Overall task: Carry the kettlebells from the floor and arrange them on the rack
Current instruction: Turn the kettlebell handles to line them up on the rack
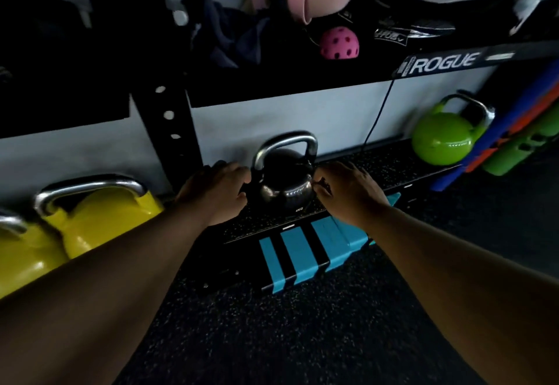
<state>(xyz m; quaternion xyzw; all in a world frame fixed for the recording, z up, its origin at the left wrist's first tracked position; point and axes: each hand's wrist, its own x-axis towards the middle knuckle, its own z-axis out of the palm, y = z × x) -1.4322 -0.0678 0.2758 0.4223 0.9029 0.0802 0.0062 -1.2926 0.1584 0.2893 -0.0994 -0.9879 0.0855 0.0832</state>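
Glossy black kettlebell (286,186), bare steel handle; shiny green kettlebell (441,139); speckled rubber shelf (378,163); matt floor (287,339).

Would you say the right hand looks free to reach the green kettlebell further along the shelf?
Probably yes: the shelf between the right hand and the green kettlebell looks bare, though that hand rests against the black kettlebell.

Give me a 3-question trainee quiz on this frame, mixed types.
1. True or false: the black kettlebell sits on the rack's lower shelf.
2. Which kettlebell stands at the shelf's far right? A) yellow B) green C) black
3. Fill in: the left hand and right hand flank the black kettlebell's ____, not its handle.

Key: 1 true; 2 B, the green kettlebell; 3 body.
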